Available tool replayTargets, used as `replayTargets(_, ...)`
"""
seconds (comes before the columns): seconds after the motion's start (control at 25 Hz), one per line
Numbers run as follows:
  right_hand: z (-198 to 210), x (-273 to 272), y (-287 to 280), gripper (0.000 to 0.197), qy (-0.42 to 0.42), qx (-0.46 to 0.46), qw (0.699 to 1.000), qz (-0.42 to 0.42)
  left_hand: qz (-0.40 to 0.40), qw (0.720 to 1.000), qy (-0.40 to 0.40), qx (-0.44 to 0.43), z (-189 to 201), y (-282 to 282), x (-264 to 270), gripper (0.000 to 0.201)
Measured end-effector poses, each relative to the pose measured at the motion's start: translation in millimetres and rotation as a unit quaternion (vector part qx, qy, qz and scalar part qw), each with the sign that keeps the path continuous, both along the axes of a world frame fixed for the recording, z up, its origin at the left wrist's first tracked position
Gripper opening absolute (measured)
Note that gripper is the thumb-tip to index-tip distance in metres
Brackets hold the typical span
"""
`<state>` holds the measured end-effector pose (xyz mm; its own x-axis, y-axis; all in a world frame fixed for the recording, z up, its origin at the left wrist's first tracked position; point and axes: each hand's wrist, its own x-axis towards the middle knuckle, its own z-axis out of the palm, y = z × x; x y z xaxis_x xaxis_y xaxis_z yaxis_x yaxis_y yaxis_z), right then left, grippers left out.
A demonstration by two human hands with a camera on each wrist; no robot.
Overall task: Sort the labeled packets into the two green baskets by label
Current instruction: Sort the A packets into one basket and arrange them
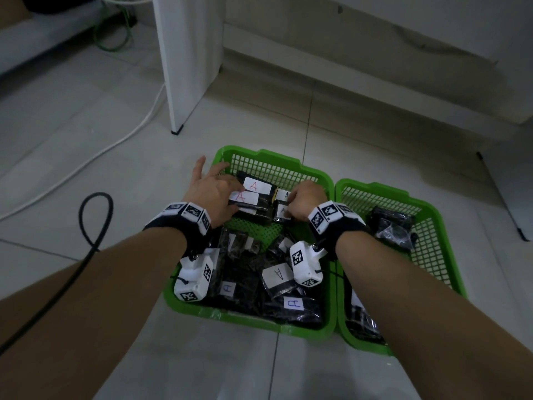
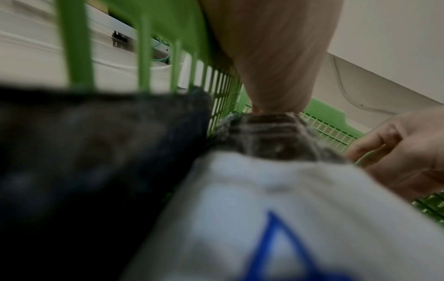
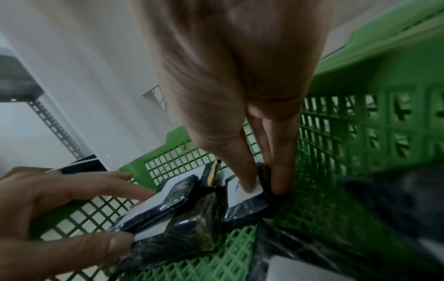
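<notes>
Left hand (image 1: 214, 192) and right hand (image 1: 303, 201) grip A-labelled packets (image 1: 257, 185) in left basket (image 1: 228, 150)

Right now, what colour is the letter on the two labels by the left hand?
Red on both labels; the head view shows it best.

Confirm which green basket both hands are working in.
The left basket, the one holding the A-labelled packets. The left hand and right hand both grip packets at its far end; the right basket has no hand in it.
</notes>
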<state>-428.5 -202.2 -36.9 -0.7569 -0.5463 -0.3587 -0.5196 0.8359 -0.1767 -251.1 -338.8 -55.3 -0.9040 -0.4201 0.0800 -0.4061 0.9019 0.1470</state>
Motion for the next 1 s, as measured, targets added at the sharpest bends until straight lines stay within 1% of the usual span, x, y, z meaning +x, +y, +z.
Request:
replayTargets(0.08,9,5,5,0.031,0.01,0.012,1.0,0.005,-0.002,1.0,0.002,0.004,0,0,0,0.045)
replayTargets(0.16,21,10,10,0.025,0.005,0.046,0.998,0.035,-0.001,1.0,0.0,0.005,1,0,-1,0.045)
replayTargets(0.2,26,15,13,0.025,-0.011,0.07,0.995,0.063,0.0,1.0,-0.003,0.006,1,0,-1,0.045)
replayTargets(0.28,27,30,19,0.031,-0.043,0.119,0.984,0.123,0.001,1.0,-0.006,0.006,3,1,0,0.045)
replayTargets(0.32,26,36,23,0.033,-0.049,0.128,0.981,0.138,0.001,1.0,-0.006,0.007,3,1,-1,0.045)
replayTargets(0.4,28,40,28,0.029,-0.063,0.129,0.979,0.147,0.002,1.0,-0.005,0.009,3,2,-2,0.045)
replayTargets(0.44,31,39,28,0.031,-0.087,0.125,0.978,0.145,0.002,1.0,-0.007,0.008,3,1,-2,0.045)
replayTargets(0.48,37,36,29,0.038,-0.12,0.117,0.976,0.14,0.003,1.0,-0.01,0.007,3,1,-1,0.045)
replayTargets(0.52,44,30,29,0.039,-0.15,0.1,0.975,0.126,0.003,1.0,-0.012,0.007,3,0,-2,0.045)
replayTargets(0.64,59,7,30,0.024,-0.205,0.013,0.978,0.037,0.004,1.0,-0.012,0.006,2,-1,-3,0.046)
replayTargets(0.68,61,1,30,0.022,-0.21,-0.01,0.978,0.016,0.005,1.0,-0.013,0.008,2,-1,-3,0.046)
replayTargets(0.72,62,-2,29,0.017,-0.202,-0.021,0.979,0.013,0.005,1.0,-0.012,0.011,3,-1,-4,0.046)
replayTargets(0.76,61,-2,29,0.01,-0.18,-0.009,0.983,0.03,0.004,1.0,-0.011,0.011,3,0,-3,0.046)
replayTargets(0.84,56,4,24,0.004,-0.121,0.043,0.988,0.081,0.004,1.0,-0.006,0.007,2,-1,-2,0.046)
replayTargets(0.88,49,8,23,0.002,-0.106,0.062,0.987,0.104,0.005,1.0,-0.007,0.007,2,-1,-2,0.046)
replayTargets(1.0,33,15,21,0.01,-0.07,0.072,0.985,0.14,0.003,1.0,-0.009,0.011,2,-2,-2,0.046)
